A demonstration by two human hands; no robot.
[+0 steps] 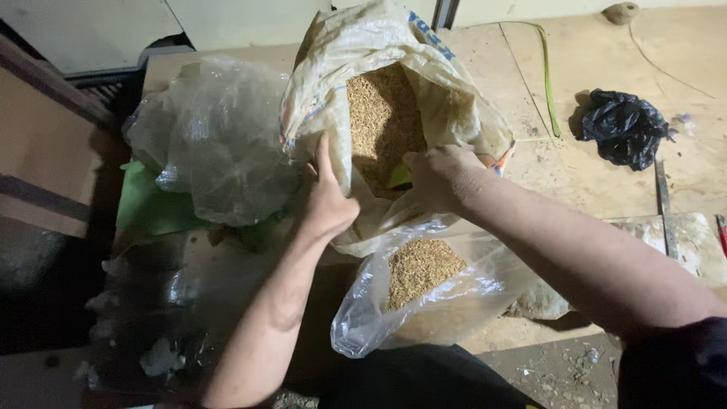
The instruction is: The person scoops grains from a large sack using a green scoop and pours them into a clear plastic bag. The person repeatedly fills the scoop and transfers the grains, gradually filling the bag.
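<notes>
Nearest the camera, a clear plastic bag lies slumped on the floor with its mouth turned toward the far side. It holds a modest heap of golden-brown grain that fills only a small part of it, so as a judgement the filling is begun but far from finished; most of the bag is slack and empty.

Just beyond it, touching its open mouth, stands a large woven sack, tipped so that its opening faces the camera. A broad mass of the same grain shows inside, and the sack looks well stocked.

The left hand grips the near left edge of the sack's mouth, fingers curled over the rim and thumb raised along it, holding the opening wide. The right hand reaches into the sack's mouth from the right, fingers bent down and closed toward the grain; whether it holds a handful I cannot tell, since the fingertips are hidden. The clear bag's mouth lies directly below this hand, near side.

To the left, a crumpled clear plastic sheet rests over something green. Far right, a black plastic bag lies on the plywood floor, well apart.
</notes>
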